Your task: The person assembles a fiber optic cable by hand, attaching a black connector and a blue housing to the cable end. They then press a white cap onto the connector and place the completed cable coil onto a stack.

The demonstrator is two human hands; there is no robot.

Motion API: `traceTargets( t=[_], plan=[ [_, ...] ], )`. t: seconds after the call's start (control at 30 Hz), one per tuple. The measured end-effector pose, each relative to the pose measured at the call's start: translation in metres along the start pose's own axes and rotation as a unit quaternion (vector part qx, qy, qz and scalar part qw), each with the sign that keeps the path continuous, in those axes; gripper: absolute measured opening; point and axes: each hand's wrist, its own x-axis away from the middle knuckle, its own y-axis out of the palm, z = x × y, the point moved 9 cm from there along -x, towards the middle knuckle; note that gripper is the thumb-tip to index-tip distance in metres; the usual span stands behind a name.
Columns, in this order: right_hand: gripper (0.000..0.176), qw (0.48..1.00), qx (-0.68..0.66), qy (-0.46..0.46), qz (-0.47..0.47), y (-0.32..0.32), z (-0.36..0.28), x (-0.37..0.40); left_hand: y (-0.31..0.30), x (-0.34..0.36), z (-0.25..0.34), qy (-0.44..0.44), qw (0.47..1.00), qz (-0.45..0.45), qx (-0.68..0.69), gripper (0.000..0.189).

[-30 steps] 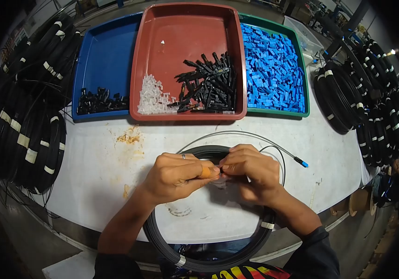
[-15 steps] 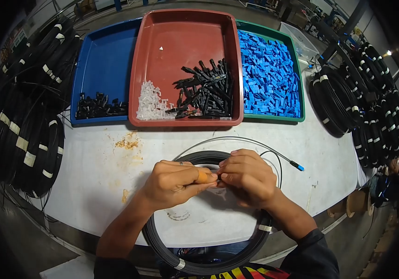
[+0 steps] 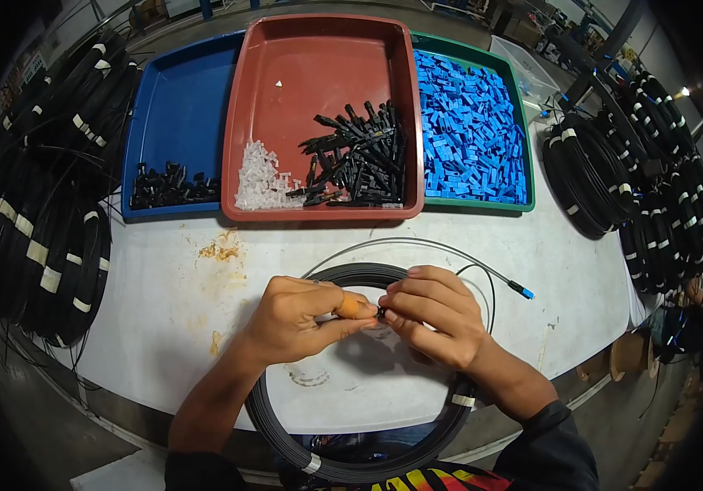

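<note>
Both my hands meet over a coil of black cable [image 3: 351,472], partly on the white table and overhanging its front edge. My left hand [image 3: 306,321], with an orange wrap on a finger, pinches a small black piece [image 3: 381,312] between thumb and finger. My right hand [image 3: 440,317] grips the same piece from the other side with its fingertips. The fingers hide most of it, so its exact kind does not show. A loose cable end with a black and blue connector [image 3: 522,290] lies on the table to the right of the hands.
Behind the hands stand a blue tray [image 3: 183,98] with small black parts, a red tray [image 3: 310,65] with clear pieces and black connector bodies, and a green tray [image 3: 531,184] full of blue clips. Cable coils are stacked at left [image 3: 32,237] and right [image 3: 585,184].
My hands have shifted very slightly left, and more of the black piece shows between the fingertips. Both hands keep their pinch. The whole view has shifted slightly.
</note>
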Motion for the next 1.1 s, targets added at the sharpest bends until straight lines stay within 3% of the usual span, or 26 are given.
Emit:
traceTargets(
  t=[0.03,0.1,0.13,0.27,0.33,0.43,0.5,0.57,0.63,0.73,0.8,0.83,0.93,1.1],
  plan=[
    [0.022,1.0,0.0,0.001,0.0,0.0,0.0,0.002,0.001,0.001,0.001,0.017,1.0,0.0,0.005,0.012],
    [0.022,0.958,-0.205,0.199,-0.023,0.013,0.032,0.015,0.003,0.002,0.002,0.042,0.999,-0.002,-0.024,0.012],
    [0.024,0.946,-0.222,0.234,-0.027,0.019,0.038,0.022,0.004,0.002,0.005,0.068,0.996,-0.003,-0.055,0.012],
    [0.02,0.971,-0.169,0.169,-0.025,0.011,0.029,0.006,0.0,0.001,0.005,0.034,0.999,0.008,-0.041,0.013],
    [0.015,0.999,-0.033,0.027,-0.006,0.002,0.007,0.0,-0.001,0.001,0.002,0.002,1.0,0.006,-0.024,0.014],
    [0.01,0.999,-0.034,0.015,-0.017,0.003,0.001,0.002,0.002,0.002,0.004,0.022,1.0,-0.004,-0.013,0.014],
    [0.013,0.994,-0.086,0.052,-0.031,0.006,0.009,0.006,0.002,0.003,0.007,0.055,0.998,0.002,-0.036,0.014],
    [0.016,0.962,-0.205,0.175,-0.032,0.015,0.03,0.016,0.002,0.002,0.011,0.089,0.994,0.009,-0.06,0.014],
    [0.018,0.965,-0.202,0.165,-0.029,0.014,0.03,0.013,-0.002,0.001,0.009,0.076,0.996,0.017,-0.044,0.014],
    [0.016,0.99,-0.113,0.087,0.0,0.005,0.018,0.004,-0.001,0.002,0.005,0.034,0.999,0.006,-0.027,0.015],
    [0.016,1.0,-0.021,0.013,-0.015,0.003,0.004,0.002,0.0,0.002,0.006,0.053,0.998,0.013,-0.032,0.014],
    [0.016,1.0,-0.019,0.015,-0.017,0.002,0.004,0.003,0.0,0.003,0.009,0.073,0.996,0.02,-0.037,0.014],
    [0.021,0.968,-0.178,0.176,-0.034,0.011,0.031,0.013,0.002,0.004,0.013,0.092,0.993,0.027,-0.062,0.013],
    [0.023,0.961,-0.187,0.202,-0.033,0.013,0.032,0.014,0.002,0.004,0.016,0.118,0.99,0.023,-0.08,0.013]
  ],
)
